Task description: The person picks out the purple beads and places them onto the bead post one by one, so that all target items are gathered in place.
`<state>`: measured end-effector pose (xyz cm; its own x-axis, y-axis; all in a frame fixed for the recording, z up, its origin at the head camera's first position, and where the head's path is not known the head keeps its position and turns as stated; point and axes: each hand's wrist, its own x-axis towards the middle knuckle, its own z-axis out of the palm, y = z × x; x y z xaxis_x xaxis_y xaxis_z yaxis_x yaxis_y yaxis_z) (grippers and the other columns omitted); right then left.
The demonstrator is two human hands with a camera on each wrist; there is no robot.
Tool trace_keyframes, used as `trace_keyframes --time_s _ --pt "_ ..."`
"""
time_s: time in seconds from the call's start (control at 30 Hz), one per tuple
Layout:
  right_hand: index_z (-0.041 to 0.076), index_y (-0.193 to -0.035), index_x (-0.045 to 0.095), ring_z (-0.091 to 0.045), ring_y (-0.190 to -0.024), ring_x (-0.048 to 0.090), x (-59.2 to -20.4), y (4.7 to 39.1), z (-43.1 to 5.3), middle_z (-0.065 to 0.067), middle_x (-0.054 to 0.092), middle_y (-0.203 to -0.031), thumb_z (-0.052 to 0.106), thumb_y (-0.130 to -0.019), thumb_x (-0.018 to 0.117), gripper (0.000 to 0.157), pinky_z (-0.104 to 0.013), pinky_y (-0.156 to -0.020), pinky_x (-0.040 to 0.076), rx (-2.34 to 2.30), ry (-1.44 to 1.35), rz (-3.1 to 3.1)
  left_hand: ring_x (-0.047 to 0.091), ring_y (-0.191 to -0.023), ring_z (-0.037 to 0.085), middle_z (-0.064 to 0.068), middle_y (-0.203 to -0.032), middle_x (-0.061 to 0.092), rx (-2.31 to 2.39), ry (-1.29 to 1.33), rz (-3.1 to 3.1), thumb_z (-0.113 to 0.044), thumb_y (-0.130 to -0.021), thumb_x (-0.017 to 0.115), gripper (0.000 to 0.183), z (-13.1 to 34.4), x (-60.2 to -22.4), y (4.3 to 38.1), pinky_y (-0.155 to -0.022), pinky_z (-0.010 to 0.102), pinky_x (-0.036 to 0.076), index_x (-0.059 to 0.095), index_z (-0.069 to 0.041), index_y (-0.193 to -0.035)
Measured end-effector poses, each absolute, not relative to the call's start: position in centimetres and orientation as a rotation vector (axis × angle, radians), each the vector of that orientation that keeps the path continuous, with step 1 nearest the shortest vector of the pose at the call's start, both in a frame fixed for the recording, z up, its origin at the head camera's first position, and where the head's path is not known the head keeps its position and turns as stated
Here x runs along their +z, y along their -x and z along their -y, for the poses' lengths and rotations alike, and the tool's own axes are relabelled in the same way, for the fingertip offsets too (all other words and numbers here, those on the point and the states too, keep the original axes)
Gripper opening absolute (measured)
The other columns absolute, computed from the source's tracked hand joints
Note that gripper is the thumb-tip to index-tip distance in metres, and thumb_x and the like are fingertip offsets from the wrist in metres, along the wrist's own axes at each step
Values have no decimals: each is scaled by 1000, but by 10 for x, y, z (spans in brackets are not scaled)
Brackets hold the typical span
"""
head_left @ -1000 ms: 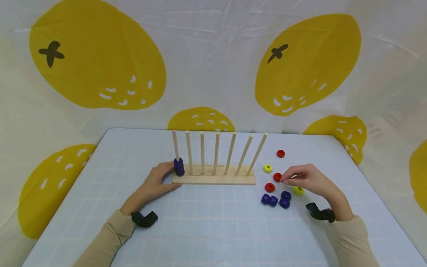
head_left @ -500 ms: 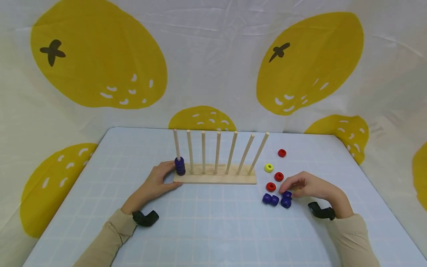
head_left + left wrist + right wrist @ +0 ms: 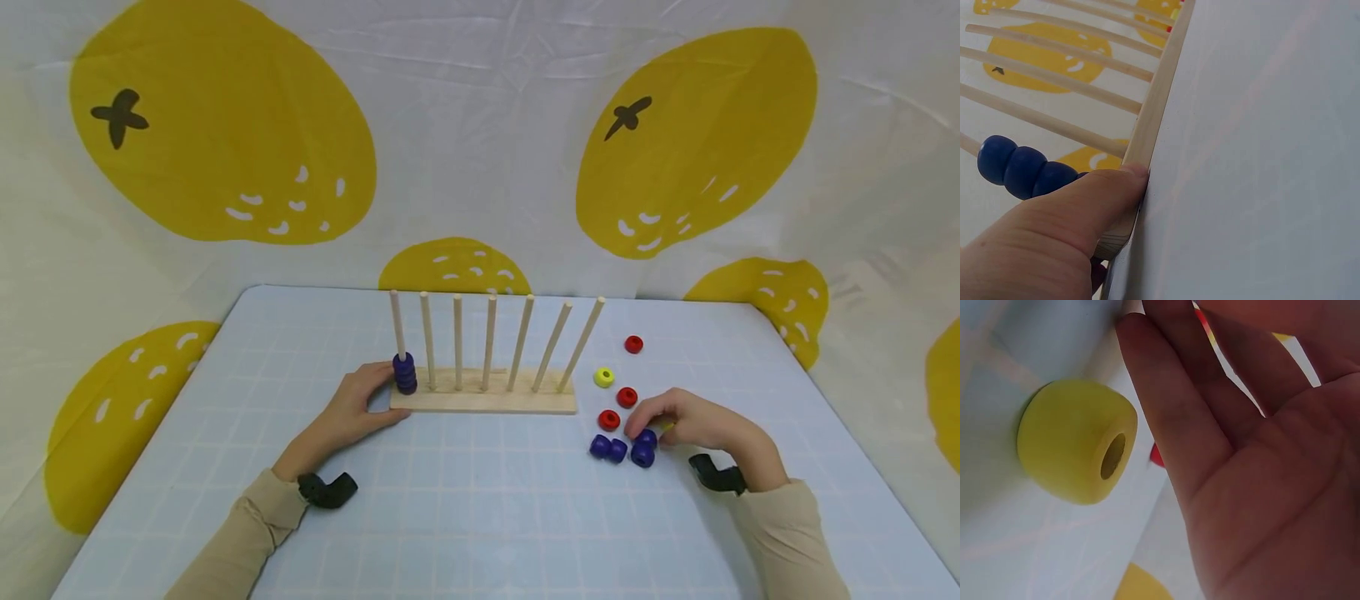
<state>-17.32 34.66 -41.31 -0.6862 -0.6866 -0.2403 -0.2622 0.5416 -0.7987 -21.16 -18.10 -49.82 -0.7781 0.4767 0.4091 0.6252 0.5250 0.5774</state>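
Observation:
My left hand (image 3: 348, 412) grips the left end of a wooden peg stand (image 3: 480, 403), thumb on the front edge of the base. Several dark blue beads (image 3: 404, 375) are stacked on its leftmost peg; the other pegs are bare. To the right of the stand, my right hand (image 3: 701, 423) pinches a dark blue bead (image 3: 646, 438) between thumb and index finger, down among the loose beads. Another dark blue bead (image 3: 642, 455) sits just in front of it. In the right wrist view a yellow bead (image 3: 1072, 444) lies beside the fingers; the hand mostly hides it in the head view.
Two more dark blue beads (image 3: 608, 449) lie side by side left of my right hand. Red beads (image 3: 609, 420) and a yellow bead (image 3: 604, 377) are scattered behind them, with one red bead (image 3: 633, 344) farthest back. A fruit-print curtain (image 3: 472, 150) hangs behind the table (image 3: 450, 517).
My right hand has come down and toward me from beside a red bead to the dark blue bead, its fingers closing around it. The left hand keeps its grip on the stand.

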Motion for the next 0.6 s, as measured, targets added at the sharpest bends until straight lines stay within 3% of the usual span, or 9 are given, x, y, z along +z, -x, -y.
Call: trace_keyframes --time_s 0.23,0.47,0.6 --pt "9 -101 75 -20 -107 63 -410 171 -340 -6 71 -109 -22 -73 53 47 -26 -95 49 -1019 738 -2266 49 -129 34 16 -138 57 -1104 935 2582 -24 -79 83 67 181 -499 212 -106 58 35 56 -2 -137" --pt "13 -100 75 -22 -109 61 -408 170 -335 -4 70 -111 -19 -77 58 43 -53 -99 46 -963 677 -2297 49 -128 34 15 -137 57 -1093 935 2578 -24 -79 83 67 181 -499 212 -105 58 36 57 -2 -137" --pt "16 -100 75 -19 -108 61 -410 170 -335 -2 69 -112 -15 -78 62 40 -51 -100 46 -925 679 -2327 49 -128 34 15 -137 57 -1093 939 2582 -24 -80 83 67 181 -497 212 -105 57 36 57 -2 -137"
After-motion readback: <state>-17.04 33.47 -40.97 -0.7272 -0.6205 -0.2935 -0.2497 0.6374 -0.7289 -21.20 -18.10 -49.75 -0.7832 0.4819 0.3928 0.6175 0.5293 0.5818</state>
